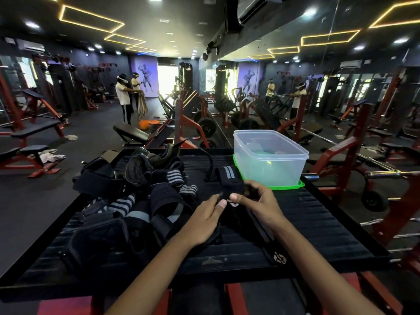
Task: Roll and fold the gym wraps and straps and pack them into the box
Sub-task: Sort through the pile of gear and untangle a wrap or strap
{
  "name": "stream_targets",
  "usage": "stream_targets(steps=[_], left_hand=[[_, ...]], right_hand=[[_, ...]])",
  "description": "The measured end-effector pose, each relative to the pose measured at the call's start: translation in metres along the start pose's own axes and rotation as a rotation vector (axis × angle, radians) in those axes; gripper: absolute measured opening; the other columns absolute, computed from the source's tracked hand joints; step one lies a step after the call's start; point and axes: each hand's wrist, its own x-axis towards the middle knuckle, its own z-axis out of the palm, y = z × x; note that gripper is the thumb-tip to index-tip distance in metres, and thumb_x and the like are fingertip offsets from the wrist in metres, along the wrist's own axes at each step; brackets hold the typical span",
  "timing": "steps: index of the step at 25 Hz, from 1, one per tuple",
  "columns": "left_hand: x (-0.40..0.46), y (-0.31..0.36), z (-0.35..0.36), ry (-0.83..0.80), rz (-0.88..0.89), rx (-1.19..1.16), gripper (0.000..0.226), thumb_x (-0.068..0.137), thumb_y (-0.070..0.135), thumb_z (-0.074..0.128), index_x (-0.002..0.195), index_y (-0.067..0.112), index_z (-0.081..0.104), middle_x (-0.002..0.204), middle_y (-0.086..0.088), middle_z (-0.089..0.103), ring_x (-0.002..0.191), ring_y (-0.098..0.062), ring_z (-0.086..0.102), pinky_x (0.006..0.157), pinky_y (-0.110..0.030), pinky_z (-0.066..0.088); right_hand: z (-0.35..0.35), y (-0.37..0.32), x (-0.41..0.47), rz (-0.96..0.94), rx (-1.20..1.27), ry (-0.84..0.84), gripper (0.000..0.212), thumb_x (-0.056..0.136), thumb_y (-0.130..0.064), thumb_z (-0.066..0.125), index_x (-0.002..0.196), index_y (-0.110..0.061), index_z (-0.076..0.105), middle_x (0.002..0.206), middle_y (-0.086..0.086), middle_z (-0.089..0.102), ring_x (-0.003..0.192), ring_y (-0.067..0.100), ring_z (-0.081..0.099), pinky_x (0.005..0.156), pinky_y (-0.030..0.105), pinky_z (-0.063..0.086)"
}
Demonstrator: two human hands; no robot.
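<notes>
A black wrist wrap (229, 181) with two grey stripes is lying stretched across the ribbed black platform (318, 223), its striped far end sitting just beside the green lid (293, 186) under the clear plastic box (270, 160). Its near end is being held between both hands: the left hand (205, 220) is reaching in from the lower left with its thumb pressing against the fabric and its fingers curling under it, while the right hand (254, 201) is coming in from the right, thumb on top and fingers bending round the wrap's end, pinching it. The two thumbs are nearly touching each other over the black cloth. Both forearms are extending up from the bottom edge, meeting in a narrow V above the platform.

The box is standing open and upright on its lid at the far right corner of the platform; what lies inside is too blurred to tell.

To the left of the hands a heap of wraps and straps (141, 196) is sprawling over the platform, black pieces mixed with grey-striped ones, touching and overlapping one another. A single black strap (210, 167) is trailing from the heap toward the held wrap.

Beyond, red-framed benches (29, 137) are standing on the dark floor, and two people (127, 92) are standing far off
</notes>
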Motion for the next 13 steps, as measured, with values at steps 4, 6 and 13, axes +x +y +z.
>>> stream_targets(steps=[4, 6, 13], left_hand=[[0.001, -0.005, 0.008, -0.108, 0.13, 0.259, 0.059, 0.1, 0.035, 0.044, 0.151, 0.018, 0.021, 0.144, 0.007, 0.038, 0.127, -0.006, 0.037, 0.097, -0.01, 0.025], [0.003, -0.006, 0.01, -0.088, 0.158, 0.246, 0.054, 0.098, 0.032, 0.049, 0.147, 0.019, 0.03, 0.139, 0.006, 0.044, 0.122, -0.006, 0.042, 0.095, -0.011, 0.03], [0.012, -0.005, 0.003, 0.207, 0.054, -0.006, 0.026, 0.093, 0.019, 0.059, 0.119, 0.019, 0.057, 0.111, 0.005, 0.059, 0.103, -0.005, 0.055, 0.084, -0.012, 0.044]], right_hand=[[-0.075, 0.005, 0.018, -0.022, -0.267, 0.394, 0.032, 0.069, -0.013, 0.084, 0.097, -0.012, 0.07, 0.093, 0.009, 0.074, 0.085, 0.021, 0.068, 0.085, 0.037, 0.053], [-0.108, 0.009, 0.022, 0.018, -0.434, 0.556, 0.038, 0.068, -0.016, 0.086, 0.101, -0.01, 0.068, 0.095, 0.01, 0.072, 0.087, 0.023, 0.066, 0.083, 0.033, 0.05], [-0.155, 0.019, 0.03, 0.094, -0.659, 0.742, 0.046, 0.075, -0.018, 0.081, 0.112, 0.0, 0.061, 0.11, 0.021, 0.067, 0.104, 0.03, 0.063, 0.083, 0.028, 0.041]])
